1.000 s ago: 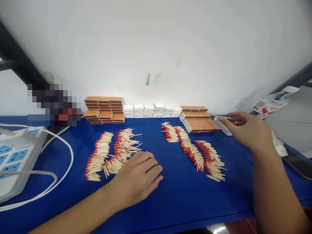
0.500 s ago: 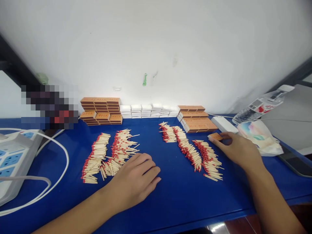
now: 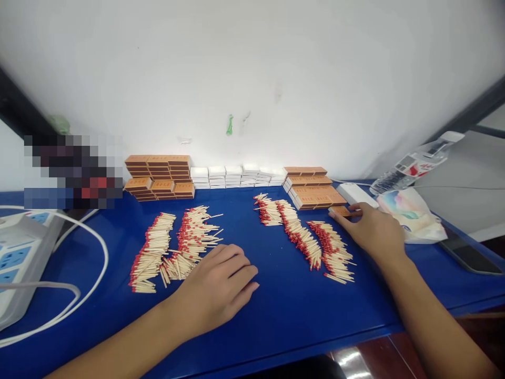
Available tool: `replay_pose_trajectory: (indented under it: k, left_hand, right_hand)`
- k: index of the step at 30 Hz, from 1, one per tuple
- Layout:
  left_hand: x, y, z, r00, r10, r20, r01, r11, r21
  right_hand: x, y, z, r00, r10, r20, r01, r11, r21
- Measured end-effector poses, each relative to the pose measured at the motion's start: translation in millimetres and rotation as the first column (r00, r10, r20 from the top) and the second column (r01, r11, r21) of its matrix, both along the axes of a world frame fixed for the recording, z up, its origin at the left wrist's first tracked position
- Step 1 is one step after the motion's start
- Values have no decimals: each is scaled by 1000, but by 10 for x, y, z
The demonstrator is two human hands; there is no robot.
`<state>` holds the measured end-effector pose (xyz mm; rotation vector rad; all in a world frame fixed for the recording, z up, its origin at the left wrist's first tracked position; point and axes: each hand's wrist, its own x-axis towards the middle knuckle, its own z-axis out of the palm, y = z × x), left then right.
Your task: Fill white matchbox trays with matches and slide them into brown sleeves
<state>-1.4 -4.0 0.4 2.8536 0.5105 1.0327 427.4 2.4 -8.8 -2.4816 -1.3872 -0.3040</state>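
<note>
My right hand [image 3: 373, 231] rests on the blue table [image 3: 292, 310] with its fingers closed on a small orange matchbox [image 3: 341, 211], just in front of the right stack of orange matchboxes [image 3: 311, 192]. A heap of red-tipped matches [image 3: 311, 239] lies just left of that hand. My left hand [image 3: 221, 287] lies palm down with curled fingers beside another heap of matches [image 3: 173, 250]; nothing shows in it.
Orange matchboxes [image 3: 160, 178] and white inner trays [image 3: 232, 177] line the wall. A white power strip [image 3: 19, 252] with cables [image 3: 79, 295] sits at the left. A white adapter [image 3: 357, 195], a plastic bag [image 3: 410, 213], a bottle [image 3: 414, 166] and a phone [image 3: 471, 255] lie at the right.
My right hand came back from the far right, picked up one orange matchbox and set it down on the table near the stack. The left hand stayed still.
</note>
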Motion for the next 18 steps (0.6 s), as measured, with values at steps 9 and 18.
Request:
replay_pose_trajectory:
  k: [9,18]
  left_hand:
    - [17,-27,6,1000,-10,-1,10,1000,-2]
    - [21,-24,4,1000,-12,-6,12,999,40]
  right_hand:
    - [65,45,-86,999,37,29,-38,999,19]
    - [-55,-14,-11,999,39,21,-41,996,80]
